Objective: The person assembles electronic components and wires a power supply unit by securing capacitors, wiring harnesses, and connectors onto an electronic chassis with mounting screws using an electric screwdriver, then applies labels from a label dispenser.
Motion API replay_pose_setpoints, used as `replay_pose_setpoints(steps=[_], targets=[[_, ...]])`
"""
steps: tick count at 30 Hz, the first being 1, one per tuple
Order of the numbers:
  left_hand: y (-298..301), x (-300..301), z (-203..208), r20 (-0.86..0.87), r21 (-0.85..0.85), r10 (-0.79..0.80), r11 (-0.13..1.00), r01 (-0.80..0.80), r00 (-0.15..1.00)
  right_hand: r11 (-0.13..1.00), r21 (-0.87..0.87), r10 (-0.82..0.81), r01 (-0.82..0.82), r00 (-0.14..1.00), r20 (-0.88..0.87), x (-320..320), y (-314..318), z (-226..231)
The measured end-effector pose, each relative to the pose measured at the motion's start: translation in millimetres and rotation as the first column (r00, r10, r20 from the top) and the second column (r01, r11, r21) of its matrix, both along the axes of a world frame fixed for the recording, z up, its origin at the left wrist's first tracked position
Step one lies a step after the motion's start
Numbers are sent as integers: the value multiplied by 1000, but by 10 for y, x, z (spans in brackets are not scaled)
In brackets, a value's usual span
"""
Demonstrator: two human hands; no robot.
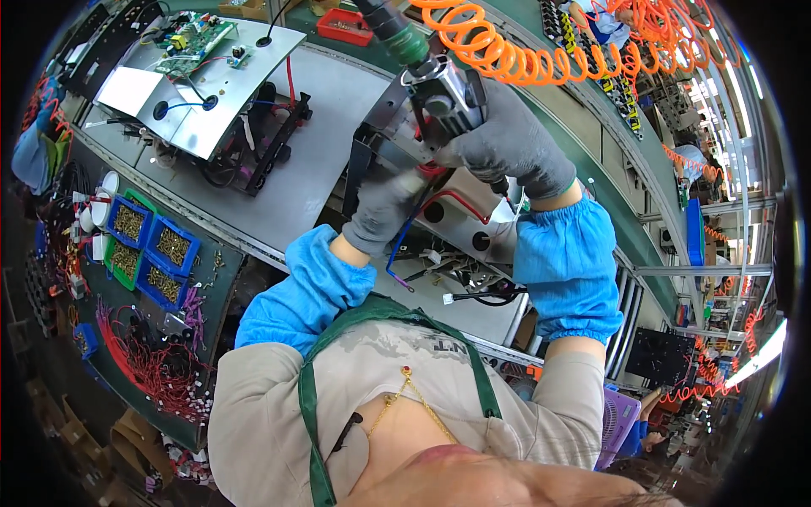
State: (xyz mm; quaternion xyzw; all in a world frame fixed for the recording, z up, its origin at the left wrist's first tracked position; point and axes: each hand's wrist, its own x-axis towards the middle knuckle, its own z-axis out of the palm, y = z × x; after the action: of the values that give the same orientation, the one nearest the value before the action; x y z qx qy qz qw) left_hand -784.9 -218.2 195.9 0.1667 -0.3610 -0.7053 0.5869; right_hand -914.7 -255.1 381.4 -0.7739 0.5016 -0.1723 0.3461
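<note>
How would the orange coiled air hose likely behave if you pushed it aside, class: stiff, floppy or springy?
The orange coiled hose would probably stretch and spring back, since it hangs in loose spirals. It looks light, being thin tubing. Pushing it would likely tug the power screwdriver that the gloved right hand grips, because the hose appears to run to that tool.

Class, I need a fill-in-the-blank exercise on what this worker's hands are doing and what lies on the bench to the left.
1. Both hands wear ____ knit gloves.
2. The right hand grips a power screwdriver fed by a coiled ____ hose.
3. The left hand rests on the metal chassis, beside a red and a ____ wire.
4. The blue trays at left hold small ____.

Missing words: grey; orange; blue; screws
</note>
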Motion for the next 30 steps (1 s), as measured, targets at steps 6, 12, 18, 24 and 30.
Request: replay_pose_setpoints(steps=[6, 12, 18, 24, 30], targets=[[-106, 39, 242, -487, 54, -160, 976, 213, 858, 986, 133, -133, 96, 943, 304, -64, -17, 20], [-166, 27, 32, -521, 37, -95, 990, 134, 848, 939, -5, -315, 343, 868, 384, -404, 83, -68], [-144, 50, -153, 177, -200, 364, 923, -329, 914, 907, 46, -376, 418, 757, 535, -560, 175, -110], [-69, 45, -54, 56, -17, 220, 976, -219, 974, 895, 54, -415, 443, 783, 464, -774, 142, -134], [60, 53, 198, -215, 90, 89, 993, -71, 972, 887, -181, -59, 426, 493, 868, -606, 527, 460]])
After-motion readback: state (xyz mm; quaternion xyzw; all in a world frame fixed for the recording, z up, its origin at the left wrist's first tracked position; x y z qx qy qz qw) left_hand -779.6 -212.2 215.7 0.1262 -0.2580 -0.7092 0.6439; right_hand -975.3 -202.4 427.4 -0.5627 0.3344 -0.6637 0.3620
